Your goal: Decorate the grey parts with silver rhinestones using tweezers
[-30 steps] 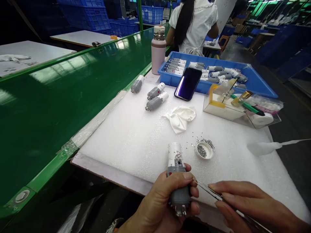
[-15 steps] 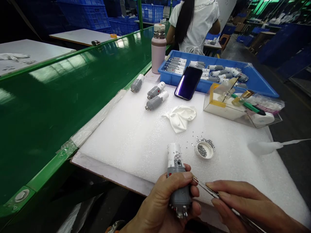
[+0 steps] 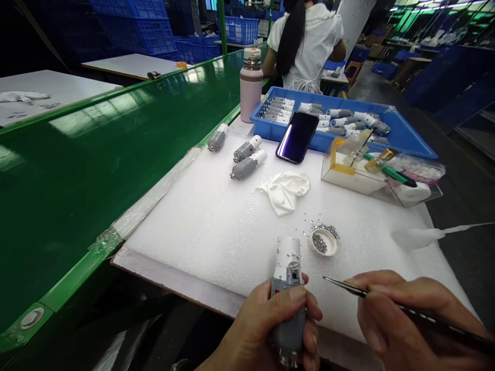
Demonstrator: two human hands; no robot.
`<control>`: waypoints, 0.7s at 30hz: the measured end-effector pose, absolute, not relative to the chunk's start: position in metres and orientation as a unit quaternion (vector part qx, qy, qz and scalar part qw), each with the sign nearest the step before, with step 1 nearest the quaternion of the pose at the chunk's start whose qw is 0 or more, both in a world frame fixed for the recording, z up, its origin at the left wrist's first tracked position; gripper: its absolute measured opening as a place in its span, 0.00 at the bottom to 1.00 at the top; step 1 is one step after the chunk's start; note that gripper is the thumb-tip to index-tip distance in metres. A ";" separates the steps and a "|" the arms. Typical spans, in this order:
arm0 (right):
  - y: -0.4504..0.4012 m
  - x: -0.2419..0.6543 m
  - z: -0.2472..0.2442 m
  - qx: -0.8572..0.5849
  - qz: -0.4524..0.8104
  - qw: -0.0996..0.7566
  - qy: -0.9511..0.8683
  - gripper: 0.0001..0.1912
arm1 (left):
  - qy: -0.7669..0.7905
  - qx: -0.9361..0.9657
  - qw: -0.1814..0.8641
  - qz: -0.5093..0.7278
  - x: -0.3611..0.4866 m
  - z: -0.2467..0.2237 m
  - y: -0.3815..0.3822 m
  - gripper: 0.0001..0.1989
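Observation:
In my left hand [image 3: 276, 319] is a white and grey model spacecraft [image 3: 288, 257], its white end pointing away from me and its grey body wrapped by my fingers. My right hand [image 3: 402, 309] pinches a pair of metal tweezers [image 3: 345, 285], whose tips point left, a short way right of the model and apart from it. Whether the tips grip a tiny part I cannot make out. Beyond the hands, a small white cap [image 3: 330, 243] holds tiny silver parts, with more of them scattered around its far rim.
Three similar models [image 3: 247, 165] lie near the green conveyor [image 3: 154, 129]. A crumpled white cloth [image 3: 286, 191], a phone [image 3: 297, 138] against a blue tray [image 3: 410, 139] of models, a clear tool box [image 3: 348, 178] and a pink bottle [image 3: 250, 90] stand farther back. A person [image 3: 309, 46] sits beyond.
The tweezers have drawn away from the model to the right and turned, their tips now apart from my left fingers. My left hand has tilted the model and shifted it slightly right.

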State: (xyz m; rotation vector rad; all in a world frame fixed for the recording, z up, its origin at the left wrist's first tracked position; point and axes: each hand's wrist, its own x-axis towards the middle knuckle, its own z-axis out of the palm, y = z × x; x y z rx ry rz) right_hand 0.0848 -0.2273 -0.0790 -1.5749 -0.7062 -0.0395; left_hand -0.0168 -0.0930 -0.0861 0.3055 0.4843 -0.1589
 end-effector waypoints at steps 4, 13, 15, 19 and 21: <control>-0.219 0.088 -0.073 -0.702 -0.005 0.670 -0.241 0.05 | 0.189 0.160 0.964 -0.093 -0.021 -0.093 -0.092 0.18; -0.217 0.084 -0.076 -0.690 0.012 0.684 -0.237 0.04 | 0.166 0.197 0.963 -0.072 -0.028 -0.092 -0.094 0.20; -0.214 0.084 -0.076 -0.697 -0.015 0.682 -0.223 0.05 | 0.149 0.201 0.966 -0.072 -0.028 -0.095 -0.096 0.17; -0.209 0.079 -0.076 -0.690 -0.043 0.694 -0.202 0.06 | 0.131 0.198 0.968 -0.081 -0.030 -0.097 -0.098 0.15; -0.209 0.078 -0.076 -0.684 -0.028 0.701 -0.200 0.06 | 0.131 0.202 0.967 -0.083 -0.030 -0.097 -0.098 0.16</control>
